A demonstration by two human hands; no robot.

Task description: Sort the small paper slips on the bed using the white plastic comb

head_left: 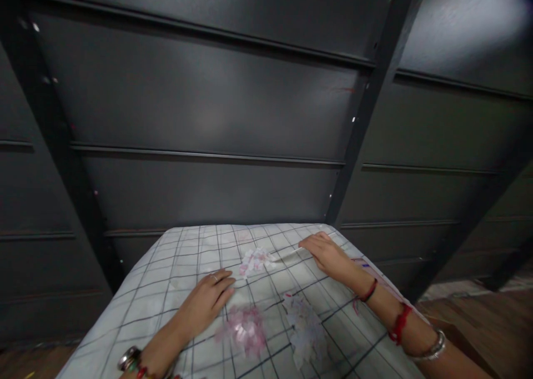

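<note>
My left hand [210,296] lies on the white checked cloth [195,262], fingers stretched out and holding nothing. Just beyond its fingertips sits a small heap of white and pink scraps [255,261]. My right hand [327,254] is closed, fingertips pinched at the end of a thin white strip [287,254] that runs to this heap; whether it is paper or a fold of cloth I cannot tell. Closer to me lie a blurred pink heap of scraps [246,332] and a whitish-lilac heap [303,326].
Dark metal panels [216,190] with ribs and posts rise directly behind the table. A flat pinkish item with blue marks [368,268] lies at the right edge, partly behind my right forearm. Brown floor [491,318] shows at right, with a brown box-like edge [458,340] below my arm.
</note>
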